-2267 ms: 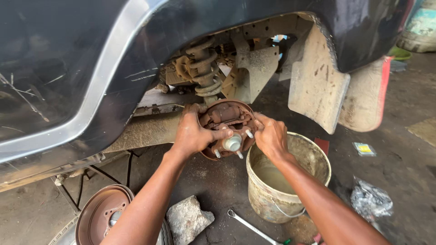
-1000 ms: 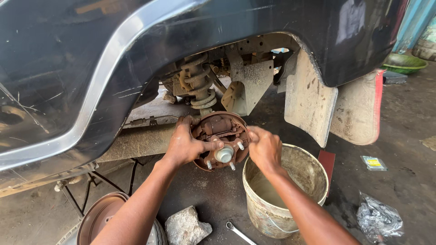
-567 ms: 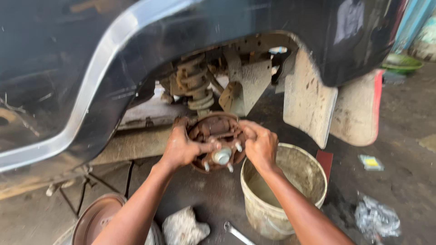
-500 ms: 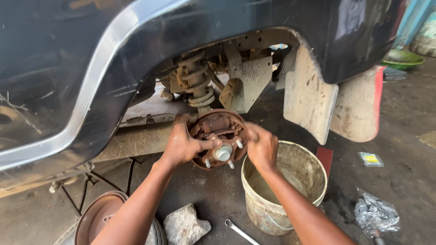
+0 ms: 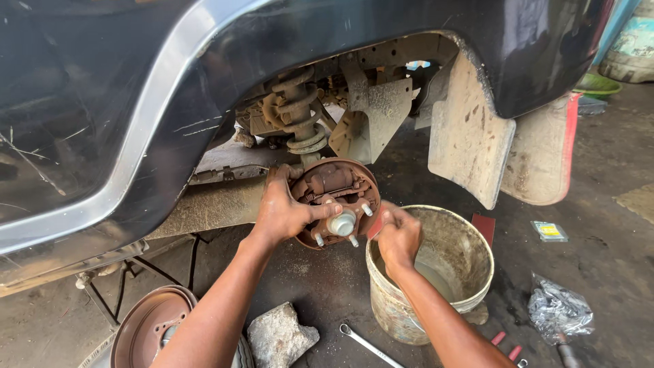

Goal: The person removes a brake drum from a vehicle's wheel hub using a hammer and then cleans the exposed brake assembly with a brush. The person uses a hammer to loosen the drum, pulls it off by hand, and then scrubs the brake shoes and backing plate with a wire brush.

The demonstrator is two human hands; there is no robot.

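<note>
Hands at rusty round brake assembly (image 5: 335,203) | left hand (image 5: 285,210) spread flat at 9 o'clock, thumb across | right hand (image 5: 397,234) curled shut at 4 o'clock, its hold hidden | dirty plastic bucket (image 5: 470,272) just beside.

You look down at a stained concrete floor (image 5: 613,272) in daylight. The dark body of a raised car (image 5: 102,102) fills the upper view, a dirty mud flap (image 5: 470,136) hanging behind the wheel arch. A weathered barrel (image 5: 633,48) stands far right.
</note>
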